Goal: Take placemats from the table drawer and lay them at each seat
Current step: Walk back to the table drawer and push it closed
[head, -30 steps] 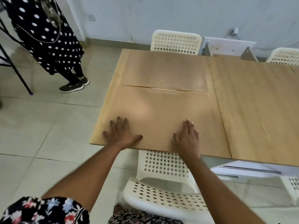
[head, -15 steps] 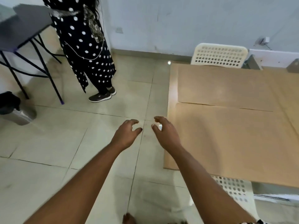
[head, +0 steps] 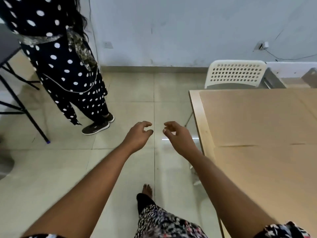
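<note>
**Hands off the table, placemats laid**

Fingers on my left hand (head: 139,134) and right hand (head: 178,136) hang loosely curled, holding nothing, above the floor tiles (head: 120,103). Right of them I see two tan placemats, far placemat (head: 253,115) and near placemat (head: 267,177), along the table (head: 194,103) left edge. A white chair (head: 235,73) stands at its far side.

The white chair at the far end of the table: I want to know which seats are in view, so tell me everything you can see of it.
The white chair stands against the far edge of the table, near the grey wall. Only its backrest shows: a rounded panel that looks like plastic, pierced with rows of small round holes, upright and facing the table. Its seat is hidden behind the tabletop, and no legs can be made out. Nobody sits on it and neither hand touches it.
</note>
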